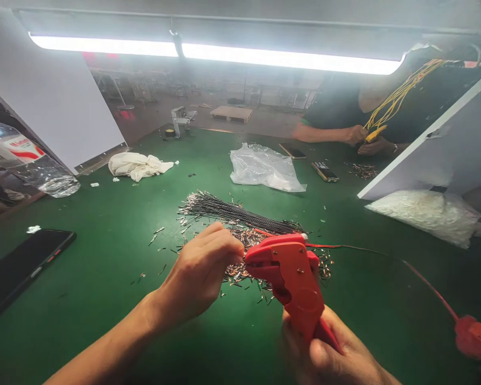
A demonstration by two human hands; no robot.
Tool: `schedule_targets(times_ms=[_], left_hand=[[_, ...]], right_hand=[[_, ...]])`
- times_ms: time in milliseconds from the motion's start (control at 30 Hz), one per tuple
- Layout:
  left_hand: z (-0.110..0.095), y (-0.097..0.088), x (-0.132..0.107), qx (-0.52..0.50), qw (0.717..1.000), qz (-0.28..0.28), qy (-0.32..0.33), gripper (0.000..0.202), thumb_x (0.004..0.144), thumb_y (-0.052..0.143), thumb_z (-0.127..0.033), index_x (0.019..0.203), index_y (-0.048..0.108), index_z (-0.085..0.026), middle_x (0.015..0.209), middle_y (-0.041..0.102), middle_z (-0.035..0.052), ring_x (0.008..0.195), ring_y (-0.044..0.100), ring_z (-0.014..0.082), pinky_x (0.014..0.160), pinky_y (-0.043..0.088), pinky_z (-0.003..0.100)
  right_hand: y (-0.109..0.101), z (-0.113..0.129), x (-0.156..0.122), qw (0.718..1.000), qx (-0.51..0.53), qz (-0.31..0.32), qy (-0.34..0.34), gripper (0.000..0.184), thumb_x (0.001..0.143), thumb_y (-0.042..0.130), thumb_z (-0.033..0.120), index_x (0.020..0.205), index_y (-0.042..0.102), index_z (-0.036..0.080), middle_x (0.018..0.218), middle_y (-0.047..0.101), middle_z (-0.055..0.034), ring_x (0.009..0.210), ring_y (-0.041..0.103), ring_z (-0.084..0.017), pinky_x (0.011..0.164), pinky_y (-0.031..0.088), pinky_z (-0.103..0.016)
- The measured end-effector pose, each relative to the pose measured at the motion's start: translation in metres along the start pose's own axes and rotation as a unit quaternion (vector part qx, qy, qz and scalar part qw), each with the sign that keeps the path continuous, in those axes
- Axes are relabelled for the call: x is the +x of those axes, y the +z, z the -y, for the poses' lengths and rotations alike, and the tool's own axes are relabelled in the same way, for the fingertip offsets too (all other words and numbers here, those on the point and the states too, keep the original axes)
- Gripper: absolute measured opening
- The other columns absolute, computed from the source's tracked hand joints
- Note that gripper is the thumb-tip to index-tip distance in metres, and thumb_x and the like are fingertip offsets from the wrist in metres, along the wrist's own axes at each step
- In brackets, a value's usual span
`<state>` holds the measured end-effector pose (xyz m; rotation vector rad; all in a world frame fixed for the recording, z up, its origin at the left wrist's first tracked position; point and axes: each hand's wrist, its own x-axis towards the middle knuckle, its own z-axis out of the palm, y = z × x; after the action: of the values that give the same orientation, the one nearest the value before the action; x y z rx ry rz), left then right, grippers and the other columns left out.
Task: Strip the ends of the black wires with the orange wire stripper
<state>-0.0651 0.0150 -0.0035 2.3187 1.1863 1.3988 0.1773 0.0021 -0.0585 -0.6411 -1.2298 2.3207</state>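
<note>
My right hand [328,347] is wrapped round the handles of a red wire stripper [300,278], whose jaws point left. Close to those jaws, my left hand [204,267] is closed with its fingertips pinched together. What the pinch holds, if anything, is hidden. Behind both hands lies a bundle of black wires [240,211], its silvery ends spread at the left. Under and around the stripper is a heap of cut wire scraps [236,272], with copper-coloured and black bits. A thin red wire [344,246] runs from behind the stripper to a second red tool [476,339] at the right edge.
The green table [116,235] carries a large dark phone [24,272], a white cloth [138,166], a clear plastic bag [264,168] and a filled bag [428,214]. A bottle [28,158] leans at left. Across the table, a person's hands hold yellow wires [401,96].
</note>
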Motion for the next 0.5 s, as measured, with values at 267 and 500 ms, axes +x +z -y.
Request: schedule_targets(times_ms=[267, 500], left_hand=[[0.01, 0.004, -0.003, -0.002, 0.999, 0.023, -0.045, 0.019, 0.093, 0.043, -0.006, 0.082, 0.054, -0.017, 0.069, 0.05, -0.0021, 0.068, 0.044, 0.0095, 0.061, 0.04, 0.022], [0.013, 0.005, -0.005, -0.008, 0.997, 0.03, -0.067, 0.017, 0.092, 0.044, -0.007, 0.083, 0.055, -0.018, 0.072, 0.054, -0.0022, 0.067, 0.048, 0.0084, 0.059, 0.04, 0.021]], right_hand=[[0.014, 0.0, 0.002, 0.996, 0.013, -0.058, 0.068, 0.058, 0.073, 0.063, 0.073, 0.08, 0.054, 0.016, 0.053, 0.049, 0.0042, 0.044, 0.041, -0.007, 0.045, 0.031, -0.02], [0.01, 0.003, 0.0, 0.995, 0.033, -0.04, 0.086, 0.051, 0.076, 0.063, 0.07, 0.079, 0.057, 0.019, 0.053, 0.048, 0.003, 0.049, 0.047, -0.012, 0.048, 0.032, -0.023]])
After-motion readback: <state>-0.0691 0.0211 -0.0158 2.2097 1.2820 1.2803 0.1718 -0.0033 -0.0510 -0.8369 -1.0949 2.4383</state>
